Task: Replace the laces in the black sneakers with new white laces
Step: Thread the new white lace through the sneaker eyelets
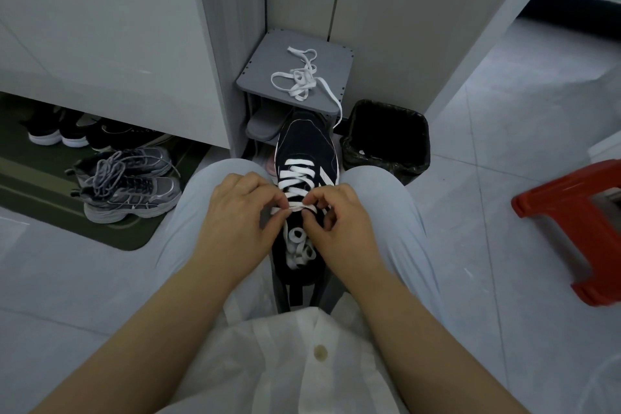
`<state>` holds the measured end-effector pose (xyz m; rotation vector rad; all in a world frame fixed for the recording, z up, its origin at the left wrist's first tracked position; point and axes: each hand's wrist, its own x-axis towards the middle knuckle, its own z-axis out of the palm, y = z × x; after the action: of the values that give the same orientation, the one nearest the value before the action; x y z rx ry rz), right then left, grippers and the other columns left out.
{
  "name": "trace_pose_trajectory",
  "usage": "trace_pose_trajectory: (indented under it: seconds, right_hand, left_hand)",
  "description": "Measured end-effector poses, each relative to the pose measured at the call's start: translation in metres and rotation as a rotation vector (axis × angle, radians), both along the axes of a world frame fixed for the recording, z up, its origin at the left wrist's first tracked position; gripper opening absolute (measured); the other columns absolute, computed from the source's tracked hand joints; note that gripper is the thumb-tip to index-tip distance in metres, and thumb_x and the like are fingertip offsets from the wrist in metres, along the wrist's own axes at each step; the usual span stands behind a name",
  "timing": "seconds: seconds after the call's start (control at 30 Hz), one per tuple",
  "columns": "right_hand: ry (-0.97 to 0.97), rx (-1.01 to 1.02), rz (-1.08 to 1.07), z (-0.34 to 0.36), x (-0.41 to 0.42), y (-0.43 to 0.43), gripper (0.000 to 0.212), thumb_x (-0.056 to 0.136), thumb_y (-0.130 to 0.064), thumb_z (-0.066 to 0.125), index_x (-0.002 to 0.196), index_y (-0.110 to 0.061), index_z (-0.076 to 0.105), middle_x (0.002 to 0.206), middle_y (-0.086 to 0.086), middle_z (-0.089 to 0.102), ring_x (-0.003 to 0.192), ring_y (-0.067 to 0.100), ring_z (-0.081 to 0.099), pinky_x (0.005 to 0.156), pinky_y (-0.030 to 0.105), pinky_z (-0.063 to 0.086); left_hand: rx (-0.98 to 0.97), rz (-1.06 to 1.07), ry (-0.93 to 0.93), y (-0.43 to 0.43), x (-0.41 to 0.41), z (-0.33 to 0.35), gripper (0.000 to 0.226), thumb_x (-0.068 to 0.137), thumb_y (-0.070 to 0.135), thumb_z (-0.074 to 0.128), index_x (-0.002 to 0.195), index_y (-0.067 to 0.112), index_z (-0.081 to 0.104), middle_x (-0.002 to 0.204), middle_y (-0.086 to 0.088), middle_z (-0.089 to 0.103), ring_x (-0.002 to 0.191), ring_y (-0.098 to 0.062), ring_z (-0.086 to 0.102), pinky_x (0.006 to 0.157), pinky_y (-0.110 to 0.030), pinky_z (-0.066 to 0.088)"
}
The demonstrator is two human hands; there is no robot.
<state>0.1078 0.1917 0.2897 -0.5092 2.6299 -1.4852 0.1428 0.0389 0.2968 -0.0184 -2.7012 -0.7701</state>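
A black sneaker (pixel 304 145) with white side stripes lies between my knees, toe pointing away from me. A white lace (pixel 295 178) crosses its front eyelets, and the loose rest is coiled inside the shoe's opening. My left hand (pixel 240 212) pinches the lace at the left side of the tongue. My right hand (pixel 331 215) pinches the same lace at the right side. A second white lace (pixel 299 82) lies tangled on the grey shoe rack (pixel 258 67) just beyond the toe, one end hanging over the rack's front edge.
A black-lined waste bin (pixel 386 141) stands right of the sneaker. A red plastic stool (pixel 571 222) is at the far right. Grey running shoes (pixel 131 185) sit on a dark mat (pixel 40 185) at left, with more shoes under a white cabinet (pixel 100 27).
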Motion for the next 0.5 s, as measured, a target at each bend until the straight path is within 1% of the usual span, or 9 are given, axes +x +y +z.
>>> trace_pose_trajectory:
  seconds: [0.1,0.23,0.3,0.43,0.5]
  right_hand:
    - [0.022,0.011,-0.021,0.0013,0.0006,-0.001,0.014,0.083,-0.008,0.061,0.092,-0.018,0.058,0.09,-0.011,0.046,0.061,0.006,0.046,0.058,0.012,0.038]
    - [0.071,0.018,-0.026,0.0029,0.0022,-0.0012,0.008,0.085,-0.007,0.059,0.088,-0.014,0.058,0.092,-0.006,0.047,0.065,0.011,0.048,0.058,0.017,0.041]
    - [0.099,0.019,-0.024,0.0031,0.0023,0.0004,0.007,0.085,-0.006,0.059,0.084,-0.012,0.057,0.091,-0.004,0.048,0.067,0.013,0.048,0.059,0.018,0.041]
    - [0.147,0.024,-0.045,0.0045,0.0031,0.0031,0.01,0.083,-0.003,0.06,0.079,-0.011,0.056,0.088,-0.004,0.049,0.067,0.011,0.048,0.059,0.017,0.042]
    - [0.145,0.031,-0.034,0.0054,0.0025,0.0044,0.012,0.081,-0.002,0.061,0.078,-0.012,0.056,0.086,-0.005,0.048,0.067,0.012,0.048,0.059,0.016,0.041]
  left_hand:
    - [-0.006,-0.005,0.006,-0.0012,-0.0003,-0.0009,0.024,0.078,0.042,0.049,0.08,0.022,0.063,0.08,0.006,0.054,0.079,-0.014,0.045,0.072,-0.03,0.036]
    - [-0.027,-0.002,0.005,-0.0009,-0.0016,-0.0014,0.022,0.077,0.043,0.052,0.076,0.023,0.063,0.079,0.009,0.052,0.078,-0.013,0.045,0.073,-0.029,0.034]
    - [-0.026,0.005,0.009,-0.0009,-0.0015,-0.0014,0.024,0.077,0.045,0.05,0.075,0.024,0.062,0.078,0.008,0.053,0.078,-0.013,0.045,0.073,-0.028,0.034]
    - [-0.026,0.022,0.013,-0.0014,-0.0003,-0.0014,0.025,0.079,0.045,0.048,0.074,0.024,0.061,0.078,0.008,0.053,0.078,-0.014,0.046,0.074,-0.025,0.031]
    - [-0.012,0.027,0.013,-0.0015,-0.0014,-0.0013,0.025,0.078,0.045,0.049,0.075,0.023,0.061,0.078,0.008,0.054,0.078,-0.015,0.047,0.074,-0.025,0.032]
